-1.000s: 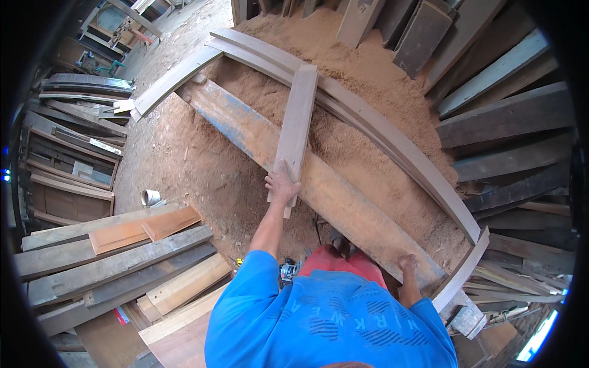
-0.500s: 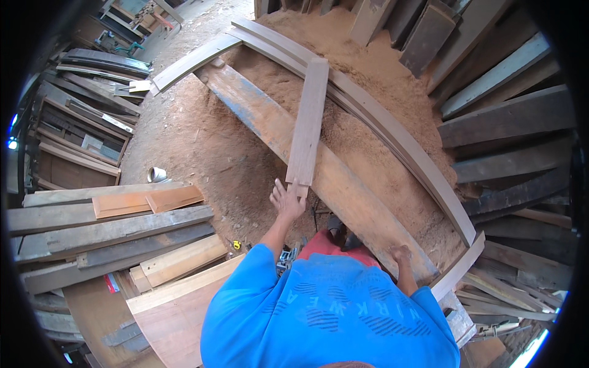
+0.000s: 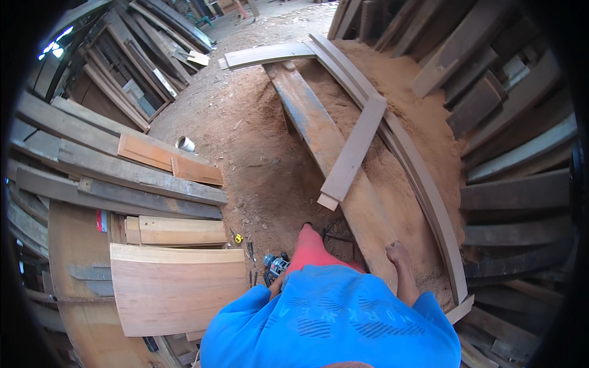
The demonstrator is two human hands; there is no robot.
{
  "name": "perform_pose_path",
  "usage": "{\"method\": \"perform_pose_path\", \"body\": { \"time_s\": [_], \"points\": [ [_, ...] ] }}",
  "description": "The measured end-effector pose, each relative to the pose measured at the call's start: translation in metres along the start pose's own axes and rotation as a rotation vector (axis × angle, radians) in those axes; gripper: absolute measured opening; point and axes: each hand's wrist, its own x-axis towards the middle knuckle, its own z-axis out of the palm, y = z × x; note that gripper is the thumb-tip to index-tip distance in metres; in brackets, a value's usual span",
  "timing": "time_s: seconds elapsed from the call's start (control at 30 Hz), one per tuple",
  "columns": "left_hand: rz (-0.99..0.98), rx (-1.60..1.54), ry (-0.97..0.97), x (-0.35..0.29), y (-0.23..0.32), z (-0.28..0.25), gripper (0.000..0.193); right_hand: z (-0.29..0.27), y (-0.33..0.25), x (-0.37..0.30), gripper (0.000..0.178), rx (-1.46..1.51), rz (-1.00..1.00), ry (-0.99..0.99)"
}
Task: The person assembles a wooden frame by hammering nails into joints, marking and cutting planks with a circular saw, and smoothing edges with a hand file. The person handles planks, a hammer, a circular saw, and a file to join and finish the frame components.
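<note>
My right hand (image 3: 397, 251) is closed, knuckles up, over the right edge of a long worn plank bench (image 3: 313, 119); whatever its fingers may hold is hidden. Down at my left side, my left hand (image 3: 276, 287) is beside a grey and dark power tool (image 3: 276, 264) on the ground. The sleeve and body cover most of that hand, so its fingers cannot be made out. A short board (image 3: 356, 150) with a stepped, tongue-like near end lies aslant across the bench. Its far end rests on the long curved-looking frame rails (image 3: 405, 147).
A crosspiece (image 3: 270, 54) joins the frame's far end. Sawdust (image 3: 429, 135) is heaped behind it. Stacked planks (image 3: 515, 196) line the right. On the left lie boards (image 3: 141, 168), a wide panel (image 3: 178, 282), a yellow tape measure (image 3: 238, 238) and a white can (image 3: 185, 144).
My left hand has let go of the short board's near end and dropped to the power tool at my left. The view has turned leftward. My right hand stays over the bench.
</note>
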Motion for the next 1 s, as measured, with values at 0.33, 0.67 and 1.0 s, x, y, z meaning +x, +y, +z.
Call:
{"method": "perform_pose_path", "body": {
  "time_s": [0.33,0.67,1.0],
  "points": [
    [-0.002,-0.096,0.024,0.024,-0.03,-0.093,0.046,0.099,-0.218,0.084,0.059,0.786,0.34,-0.413],
    [-0.149,-0.604,0.189,0.144,-0.009,-0.333,0.032,0.151,-0.279,0.137,0.043,1.474,0.662,-0.023],
    [0.053,-0.837,0.366,0.218,0.104,-0.503,0.054,0.032,-0.337,0.201,0.044,-0.222,0.17,0.123]
  ]
}}
